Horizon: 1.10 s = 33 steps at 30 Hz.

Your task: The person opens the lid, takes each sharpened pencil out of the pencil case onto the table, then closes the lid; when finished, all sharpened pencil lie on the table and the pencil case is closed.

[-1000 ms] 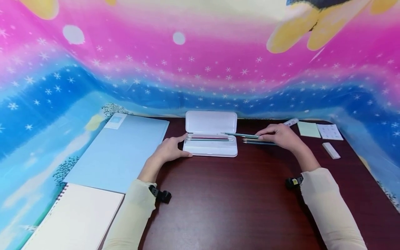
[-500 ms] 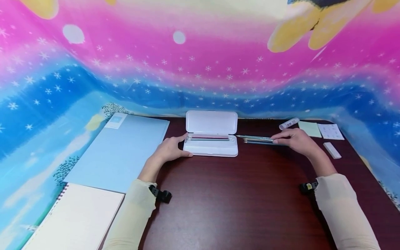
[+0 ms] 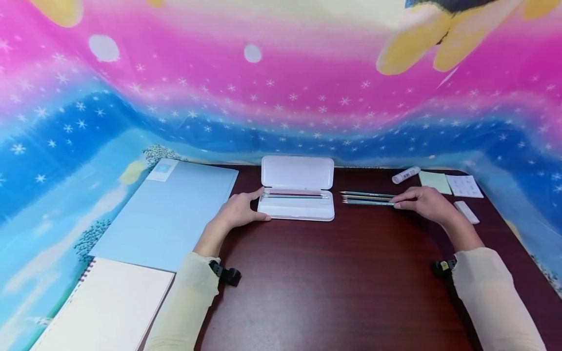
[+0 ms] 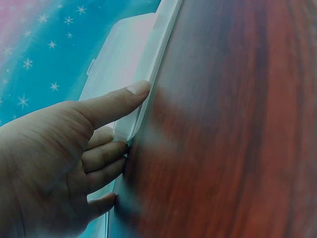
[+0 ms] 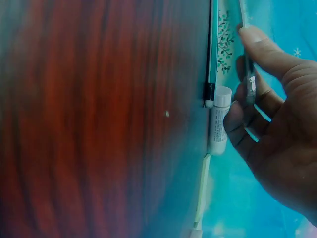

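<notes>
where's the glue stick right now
In the head view the glue stick lies at the far right of the table, just left of the green sticky notes, beyond the right hand.

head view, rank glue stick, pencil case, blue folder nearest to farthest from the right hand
1. Glue stick, just behind the right hand, toward the wall.
2. Pencil case, open, to its left at table centre.
3. Blue folder, far left, beyond the left hand.
</notes>
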Available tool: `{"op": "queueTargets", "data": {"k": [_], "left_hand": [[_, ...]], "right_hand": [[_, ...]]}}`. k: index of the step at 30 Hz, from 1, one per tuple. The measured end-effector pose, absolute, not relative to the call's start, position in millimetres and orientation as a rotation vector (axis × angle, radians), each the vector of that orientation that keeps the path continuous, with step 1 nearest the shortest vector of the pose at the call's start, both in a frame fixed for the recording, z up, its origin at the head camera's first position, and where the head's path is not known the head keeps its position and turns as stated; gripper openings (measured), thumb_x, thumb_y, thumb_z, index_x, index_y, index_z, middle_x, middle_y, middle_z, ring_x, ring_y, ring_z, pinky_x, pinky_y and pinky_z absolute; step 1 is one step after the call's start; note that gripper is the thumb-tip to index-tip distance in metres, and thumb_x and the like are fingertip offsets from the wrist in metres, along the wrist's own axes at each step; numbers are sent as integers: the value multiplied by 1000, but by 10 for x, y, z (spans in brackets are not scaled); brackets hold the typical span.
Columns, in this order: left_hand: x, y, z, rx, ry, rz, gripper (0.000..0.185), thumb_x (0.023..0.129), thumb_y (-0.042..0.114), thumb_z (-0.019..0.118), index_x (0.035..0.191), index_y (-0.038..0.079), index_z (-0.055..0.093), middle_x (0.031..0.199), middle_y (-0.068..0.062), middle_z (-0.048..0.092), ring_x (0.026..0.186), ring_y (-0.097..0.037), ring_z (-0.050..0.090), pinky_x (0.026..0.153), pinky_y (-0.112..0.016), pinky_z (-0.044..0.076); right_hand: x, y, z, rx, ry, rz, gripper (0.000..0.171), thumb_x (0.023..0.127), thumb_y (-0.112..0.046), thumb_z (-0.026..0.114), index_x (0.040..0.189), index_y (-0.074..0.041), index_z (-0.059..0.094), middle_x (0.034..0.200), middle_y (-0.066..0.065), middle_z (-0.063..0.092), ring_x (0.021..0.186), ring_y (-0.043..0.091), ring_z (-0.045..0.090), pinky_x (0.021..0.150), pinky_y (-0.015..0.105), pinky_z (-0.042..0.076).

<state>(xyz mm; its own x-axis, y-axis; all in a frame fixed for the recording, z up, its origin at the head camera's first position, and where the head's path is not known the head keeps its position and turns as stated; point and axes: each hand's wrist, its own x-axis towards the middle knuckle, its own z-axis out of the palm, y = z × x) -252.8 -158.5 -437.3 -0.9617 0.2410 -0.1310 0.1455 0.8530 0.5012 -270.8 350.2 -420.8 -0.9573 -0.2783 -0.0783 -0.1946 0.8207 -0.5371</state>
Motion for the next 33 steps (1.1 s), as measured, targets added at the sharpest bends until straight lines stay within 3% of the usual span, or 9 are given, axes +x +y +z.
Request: {"op": "queueTargets", "data": {"k": [7, 14, 27, 33], "left_hand": [[-2529, -1576, -4359, 311, 2846, 721, 96, 81, 53, 81, 160, 25, 33, 154, -17, 50, 141, -35, 48, 109, -54, 44], [-2526, -1578, -4369, 299, 2840, 737, 97, 81, 53, 81, 160, 25, 32, 155, -16, 49, 142, -34, 48, 110, -54, 44], [-2528, -1593, -4372, 313, 2844, 734, 96, 82, 53, 80, 160, 24, 32, 154, -16, 49, 141, -34, 48, 110, -54, 44], [-2530, -1593, -4372, 316, 2844, 749, 96, 82, 52, 81, 160, 24, 33, 155, -16, 49, 142, -34, 48, 110, -54, 44]], "right_hand": [[-2742, 3530, -4273, -350, 2834, -768, 21, 97, -31, 70, 112, -20, 80, 121, 12, 71, 108, 30, 63, 90, 47, 50], [-2827, 3506, -4298, -379, 2864, -665, 12, 96, -24, 70, 104, -15, 75, 92, 2, 71, 80, 20, 54, 74, 36, 44], [-2888, 3467, -4304, -468, 2913, -626, 8, 93, -9, 71, 101, -9, 73, 92, 6, 70, 81, 17, 58, 77, 40, 47], [-2881, 3437, -4291, -451, 2905, -600, 8, 93, -11, 71, 101, -9, 72, 93, 5, 70, 82, 18, 59, 78, 41, 47]]}}
